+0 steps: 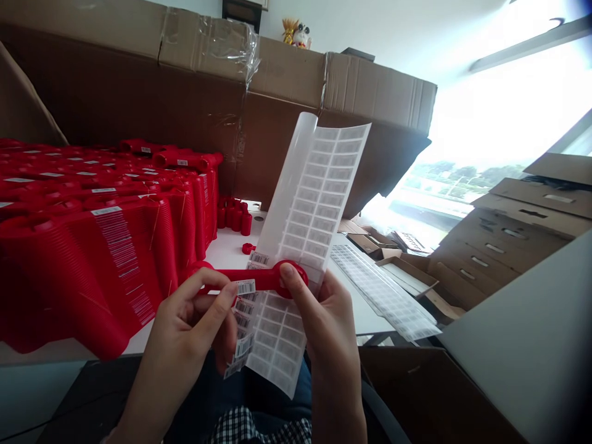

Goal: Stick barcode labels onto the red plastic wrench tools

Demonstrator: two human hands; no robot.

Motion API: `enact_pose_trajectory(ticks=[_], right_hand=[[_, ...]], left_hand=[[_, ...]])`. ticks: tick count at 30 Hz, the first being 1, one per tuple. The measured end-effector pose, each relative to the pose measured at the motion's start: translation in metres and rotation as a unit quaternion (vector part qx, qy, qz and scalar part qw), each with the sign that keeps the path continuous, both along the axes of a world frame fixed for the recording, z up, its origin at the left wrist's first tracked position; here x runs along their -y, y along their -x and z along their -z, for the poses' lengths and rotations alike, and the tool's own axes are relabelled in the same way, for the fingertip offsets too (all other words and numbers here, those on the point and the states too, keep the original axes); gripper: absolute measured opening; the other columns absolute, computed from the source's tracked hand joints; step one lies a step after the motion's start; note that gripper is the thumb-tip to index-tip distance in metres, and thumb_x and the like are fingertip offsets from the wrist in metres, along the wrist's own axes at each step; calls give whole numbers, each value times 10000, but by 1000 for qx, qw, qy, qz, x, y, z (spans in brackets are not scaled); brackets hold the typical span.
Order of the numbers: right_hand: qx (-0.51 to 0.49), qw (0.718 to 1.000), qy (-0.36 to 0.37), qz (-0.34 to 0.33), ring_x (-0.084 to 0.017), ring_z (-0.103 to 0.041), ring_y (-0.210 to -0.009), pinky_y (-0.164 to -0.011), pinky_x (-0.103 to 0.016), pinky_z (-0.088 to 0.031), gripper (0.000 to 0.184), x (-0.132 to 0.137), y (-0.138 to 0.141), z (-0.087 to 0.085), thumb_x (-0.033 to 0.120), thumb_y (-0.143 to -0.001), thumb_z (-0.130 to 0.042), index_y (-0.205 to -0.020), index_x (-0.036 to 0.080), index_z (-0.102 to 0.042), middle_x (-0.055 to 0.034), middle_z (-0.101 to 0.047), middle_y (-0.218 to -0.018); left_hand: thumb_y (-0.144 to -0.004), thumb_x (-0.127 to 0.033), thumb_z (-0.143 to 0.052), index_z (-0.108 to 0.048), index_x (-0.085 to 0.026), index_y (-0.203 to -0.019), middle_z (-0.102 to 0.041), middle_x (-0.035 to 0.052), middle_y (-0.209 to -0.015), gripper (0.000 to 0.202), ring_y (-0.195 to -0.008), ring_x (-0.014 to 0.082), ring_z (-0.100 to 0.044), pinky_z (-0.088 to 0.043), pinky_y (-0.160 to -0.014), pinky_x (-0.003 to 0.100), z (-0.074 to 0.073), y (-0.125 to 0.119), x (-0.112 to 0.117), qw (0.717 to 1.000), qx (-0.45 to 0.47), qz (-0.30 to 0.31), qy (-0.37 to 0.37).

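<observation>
A wall of taped cardboard cartons (287, 74) runs across the upper middle of the frame, with small ornaments (296, 34) on top against a white wall (383, 31). Bright daylight pours through a window (490, 135) at right, above stacked flat cartons (509, 234).

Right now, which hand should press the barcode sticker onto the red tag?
Probably left: the left hand has its thumb at the sticker, while the right hand holds the tag and sheet.
</observation>
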State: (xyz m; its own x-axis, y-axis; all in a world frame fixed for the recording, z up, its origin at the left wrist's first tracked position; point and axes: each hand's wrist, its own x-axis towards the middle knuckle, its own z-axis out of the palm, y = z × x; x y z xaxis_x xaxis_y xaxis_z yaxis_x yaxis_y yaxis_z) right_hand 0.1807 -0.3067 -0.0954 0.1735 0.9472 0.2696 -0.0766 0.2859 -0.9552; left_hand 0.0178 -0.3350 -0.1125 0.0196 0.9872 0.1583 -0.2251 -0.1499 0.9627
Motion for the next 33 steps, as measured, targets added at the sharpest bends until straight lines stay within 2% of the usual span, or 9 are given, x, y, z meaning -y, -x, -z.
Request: enact_pose_trajectory(ticks=[4, 10, 33], right_hand=[[0, 1000, 4, -12, -254, -779, -860, -643, -322, -637, 320, 1, -1, -1, 497, -782, -840, -952, 237, -763, -43, -809, -907], [17, 1000, -3, 1, -264, -772, -837, -637, -342, -636, 348, 2, -2, 2, 519, -780, -835, -943, 221, -759, -54, -802, -881], [20, 1000, -12, 11, -264, -781, -847, -662, -345, -643, 328, 4, -1, 2, 517, -790, -827, -928, 228, -758, -49, -809, -879]], left_hand=[[-955, -500, -665, -621, -259, -915, -588, -92, -462, 248, -353, 87, -512, -455, -371, 148, 0, 0, 1, 1000, 1, 1, 18], [-951, -516, -666, -596, -267, -921, -593, -100, -485, 261, -367, 85, -515, -471, -396, 159, -1, -1, 3, 999, -13, -37, 10], [-941, -507, -671, -604, -264, -918, -569, -89, -483, 252, -391, 97, -507, -453, -397, 168, -1, -2, 1, 999, -27, -27, 13]])
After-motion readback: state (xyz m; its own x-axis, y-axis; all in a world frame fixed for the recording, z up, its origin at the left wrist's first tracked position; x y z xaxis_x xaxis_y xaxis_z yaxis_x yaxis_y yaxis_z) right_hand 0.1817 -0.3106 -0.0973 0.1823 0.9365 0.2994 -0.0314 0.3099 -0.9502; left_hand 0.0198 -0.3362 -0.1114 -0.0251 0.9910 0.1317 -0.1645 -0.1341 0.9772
